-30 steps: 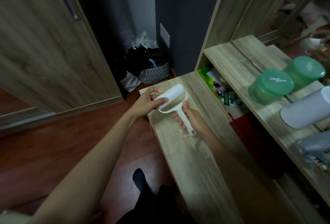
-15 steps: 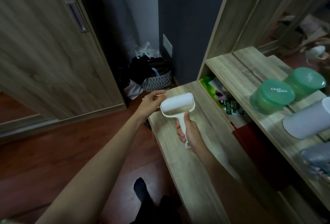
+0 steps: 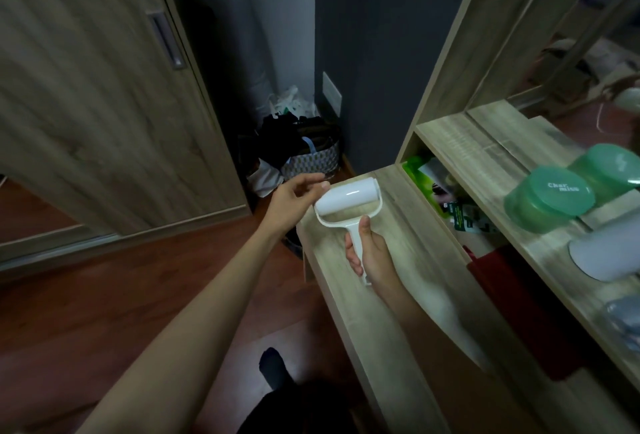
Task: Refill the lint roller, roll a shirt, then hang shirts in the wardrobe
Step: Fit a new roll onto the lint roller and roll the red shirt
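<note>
A white lint roller (image 3: 347, 197) is held just above the wooden bench top (image 3: 408, 236), roll away from me, handle towards me. My right hand (image 3: 372, 259) grips the handle from below, thumb up along its neck. My left hand (image 3: 294, 199) reaches in from the left; its thumb and forefinger come together at the roll's left end and look to pinch it there. The wardrobe's wooden sliding door (image 3: 90, 104) with a recessed handle (image 3: 166, 40) stands at the left. No shirt is in view.
Green lidded tubs (image 3: 549, 198) and a white cylinder (image 3: 606, 253) stand on the upper shelf at right, packets (image 3: 446, 198) under it. A patterned basket of dark clothes (image 3: 311, 156) sits in the corner. My dark-socked foot (image 3: 273, 368) is on the red-brown floor.
The roller rose off the bench top and swung square to me. My left hand let go of its wrap round the roll's end and now meets it with thumb and forefinger only.
</note>
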A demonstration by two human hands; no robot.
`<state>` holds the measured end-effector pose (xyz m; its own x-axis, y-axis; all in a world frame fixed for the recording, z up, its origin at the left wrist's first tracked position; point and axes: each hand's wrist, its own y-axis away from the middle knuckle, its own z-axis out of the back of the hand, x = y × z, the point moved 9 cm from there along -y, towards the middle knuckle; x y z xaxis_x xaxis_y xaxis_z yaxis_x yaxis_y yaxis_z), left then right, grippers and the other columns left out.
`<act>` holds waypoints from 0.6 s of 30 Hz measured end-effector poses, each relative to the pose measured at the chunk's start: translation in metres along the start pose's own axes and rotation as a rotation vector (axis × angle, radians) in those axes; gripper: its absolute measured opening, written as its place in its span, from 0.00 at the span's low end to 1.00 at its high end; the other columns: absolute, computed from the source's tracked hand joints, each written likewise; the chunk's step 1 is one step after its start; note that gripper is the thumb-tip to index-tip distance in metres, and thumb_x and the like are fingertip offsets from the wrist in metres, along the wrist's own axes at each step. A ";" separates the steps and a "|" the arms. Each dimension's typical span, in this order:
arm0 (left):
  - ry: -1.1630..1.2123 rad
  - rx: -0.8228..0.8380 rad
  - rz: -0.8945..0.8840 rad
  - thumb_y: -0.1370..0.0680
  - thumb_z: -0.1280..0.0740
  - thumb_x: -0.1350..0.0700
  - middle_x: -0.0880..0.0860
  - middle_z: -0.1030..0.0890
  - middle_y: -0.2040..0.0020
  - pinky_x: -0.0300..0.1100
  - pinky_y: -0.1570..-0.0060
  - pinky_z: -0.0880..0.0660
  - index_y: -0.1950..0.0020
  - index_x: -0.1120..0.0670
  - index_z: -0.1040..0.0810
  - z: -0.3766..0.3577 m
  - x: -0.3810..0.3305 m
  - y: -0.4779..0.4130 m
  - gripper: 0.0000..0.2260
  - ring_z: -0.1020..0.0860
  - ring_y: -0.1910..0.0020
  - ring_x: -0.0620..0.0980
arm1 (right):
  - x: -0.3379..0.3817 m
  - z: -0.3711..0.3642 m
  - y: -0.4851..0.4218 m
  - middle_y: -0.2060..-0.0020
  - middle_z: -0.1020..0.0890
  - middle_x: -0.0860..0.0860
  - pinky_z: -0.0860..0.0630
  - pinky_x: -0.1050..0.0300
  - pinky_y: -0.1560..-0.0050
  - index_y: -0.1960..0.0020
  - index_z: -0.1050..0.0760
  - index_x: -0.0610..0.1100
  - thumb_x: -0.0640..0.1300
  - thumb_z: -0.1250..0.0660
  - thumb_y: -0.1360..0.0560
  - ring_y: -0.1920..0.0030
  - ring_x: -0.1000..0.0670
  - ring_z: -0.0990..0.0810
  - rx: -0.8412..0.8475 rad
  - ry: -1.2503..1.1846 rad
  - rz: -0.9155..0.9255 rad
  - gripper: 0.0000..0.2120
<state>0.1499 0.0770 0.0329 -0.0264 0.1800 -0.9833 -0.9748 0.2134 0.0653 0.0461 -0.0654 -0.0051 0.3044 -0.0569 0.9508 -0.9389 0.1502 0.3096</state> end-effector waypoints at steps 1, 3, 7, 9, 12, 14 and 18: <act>0.011 -0.021 -0.017 0.23 0.29 0.55 0.46 0.17 0.52 0.38 0.47 0.25 0.42 0.56 0.19 0.009 -0.003 -0.002 0.11 0.20 0.53 0.37 | 0.003 -0.005 -0.003 0.82 0.36 0.50 0.41 0.63 0.81 0.66 0.31 0.42 0.67 0.52 0.28 0.83 0.53 0.39 0.002 0.003 0.005 0.30; 0.059 -0.056 -0.031 0.22 0.31 0.57 0.47 0.17 0.53 0.37 0.48 0.24 0.43 0.56 0.19 0.028 -0.007 -0.007 0.09 0.20 0.56 0.37 | 0.012 -0.017 -0.011 0.82 0.36 0.49 0.41 0.63 0.80 0.66 0.31 0.42 0.67 0.52 0.28 0.83 0.53 0.39 0.009 -0.003 0.017 0.29; 0.035 -0.122 -0.122 0.21 0.33 0.58 0.52 0.17 0.50 0.37 0.48 0.23 0.43 0.53 0.20 0.081 -0.019 -0.023 0.07 0.19 0.52 0.42 | 0.033 -0.052 -0.039 0.81 0.36 0.50 0.43 0.62 0.80 0.66 0.31 0.42 0.66 0.51 0.28 0.83 0.53 0.39 0.053 -0.033 0.038 0.28; -0.026 -0.149 -0.163 0.20 0.33 0.57 0.52 0.17 0.49 0.40 0.48 0.23 0.42 0.52 0.20 0.116 -0.018 -0.037 0.08 0.19 0.51 0.45 | 0.043 -0.076 -0.058 0.81 0.35 0.49 0.42 0.62 0.80 0.66 0.31 0.42 0.64 0.52 0.25 0.82 0.53 0.39 0.072 -0.037 0.045 0.28; -0.050 -0.186 -0.174 0.21 0.33 0.53 0.53 0.16 0.49 0.46 0.46 0.23 0.45 0.44 0.19 0.174 -0.011 -0.062 0.07 0.18 0.48 0.51 | 0.053 -0.117 -0.093 0.81 0.35 0.49 0.42 0.64 0.81 0.65 0.30 0.41 0.60 0.53 0.20 0.83 0.54 0.38 0.069 -0.052 0.027 0.28; -0.078 -0.233 -0.193 0.20 0.34 0.57 0.51 0.16 0.50 0.43 0.45 0.24 0.46 0.45 0.20 0.216 -0.011 -0.078 0.08 0.18 0.49 0.49 | 0.062 -0.148 -0.117 0.82 0.35 0.50 0.42 0.65 0.82 0.65 0.30 0.40 0.60 0.52 0.21 0.84 0.54 0.39 0.063 -0.091 0.021 0.28; -0.160 -0.369 -0.233 0.20 0.34 0.61 0.47 0.17 0.51 0.31 0.49 0.26 0.43 0.51 0.21 0.301 -0.014 -0.108 0.09 0.20 0.54 0.36 | 0.088 -0.212 -0.158 0.82 0.35 0.50 0.42 0.65 0.83 0.65 0.30 0.39 0.61 0.52 0.23 0.84 0.54 0.39 0.097 -0.153 0.040 0.28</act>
<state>0.3219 0.3403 0.0905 0.2090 0.3199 -0.9241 -0.9651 -0.0851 -0.2477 0.2551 0.1152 0.0309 0.2452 -0.2035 0.9479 -0.9632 0.0597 0.2620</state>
